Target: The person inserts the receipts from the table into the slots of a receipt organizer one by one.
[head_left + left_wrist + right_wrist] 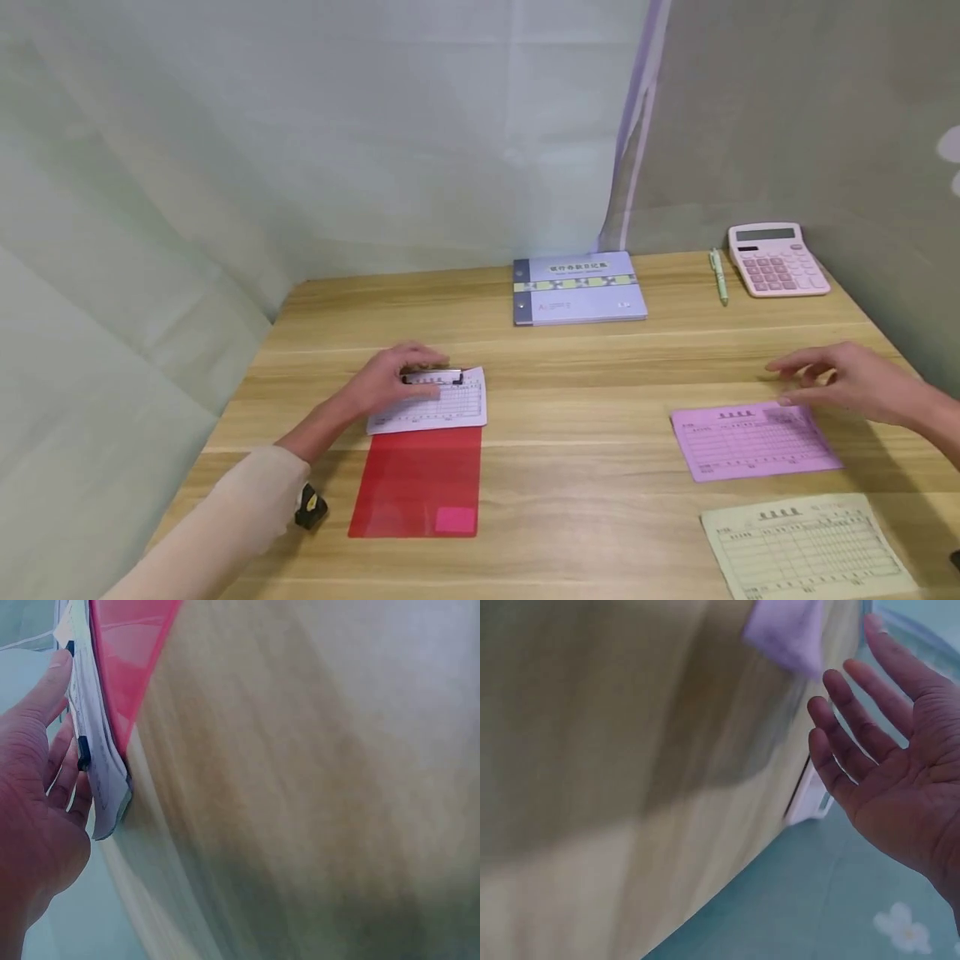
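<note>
On the left side of the table lies a red clipboard [420,475] with a stack of white printed slips [457,408] under its metal clip [453,377]. My left hand [390,379] grips at this clip, thumb over the slips and fingers beyond the metal bar. The left wrist view shows the stack [105,750] edge-on beside the fingers. On the right, my right hand [855,379] hovers near the top edge of a pink printed slip [757,450]. Its fingers are loosely bent and hold nothing, as the right wrist view shows too. A pale yellow-green slip [810,546] lies nearer me.
A bluish ledger book [588,304] lies at the back middle. Right of it are a green pen [718,277] and a pink calculator [780,262]. Pale curtains [375,142] hang behind and beside the wooden table [585,467].
</note>
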`<control>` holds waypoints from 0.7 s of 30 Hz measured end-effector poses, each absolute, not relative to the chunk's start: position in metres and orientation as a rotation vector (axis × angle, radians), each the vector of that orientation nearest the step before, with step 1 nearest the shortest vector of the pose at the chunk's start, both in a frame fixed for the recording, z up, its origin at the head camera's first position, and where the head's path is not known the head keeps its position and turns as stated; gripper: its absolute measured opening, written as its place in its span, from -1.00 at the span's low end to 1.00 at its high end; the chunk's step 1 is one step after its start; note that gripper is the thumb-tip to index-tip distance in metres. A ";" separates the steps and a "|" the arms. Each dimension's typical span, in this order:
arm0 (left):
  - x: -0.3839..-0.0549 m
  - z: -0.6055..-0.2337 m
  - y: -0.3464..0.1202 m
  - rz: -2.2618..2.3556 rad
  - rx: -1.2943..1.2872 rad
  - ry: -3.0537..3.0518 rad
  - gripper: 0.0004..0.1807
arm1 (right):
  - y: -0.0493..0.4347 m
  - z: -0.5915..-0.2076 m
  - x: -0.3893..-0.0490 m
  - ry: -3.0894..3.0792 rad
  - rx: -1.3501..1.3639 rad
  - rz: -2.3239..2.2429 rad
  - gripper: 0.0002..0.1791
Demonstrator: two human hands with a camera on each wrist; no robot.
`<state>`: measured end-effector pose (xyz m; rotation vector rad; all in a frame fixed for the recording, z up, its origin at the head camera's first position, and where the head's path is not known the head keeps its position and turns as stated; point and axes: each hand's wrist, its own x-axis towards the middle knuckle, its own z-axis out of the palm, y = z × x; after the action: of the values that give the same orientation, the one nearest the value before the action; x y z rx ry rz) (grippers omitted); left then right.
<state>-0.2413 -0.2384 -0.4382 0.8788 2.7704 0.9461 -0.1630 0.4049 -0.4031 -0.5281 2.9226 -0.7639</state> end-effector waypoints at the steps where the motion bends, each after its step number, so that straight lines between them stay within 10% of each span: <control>1: -0.241 -0.439 -0.238 0.944 0.882 2.771 -0.41 | 0.411 -0.406 -0.160 2.944 -0.505 -0.744 -0.59; 21: -0.243 -0.448 -0.232 0.892 0.847 2.846 -0.53 | 0.426 -0.441 -0.139 3.041 -0.312 -0.981 -0.86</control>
<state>-0.2427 -0.2322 -0.4476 0.8472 2.8461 0.8918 -0.1394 0.4258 -0.4414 -0.3125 3.0413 -0.9812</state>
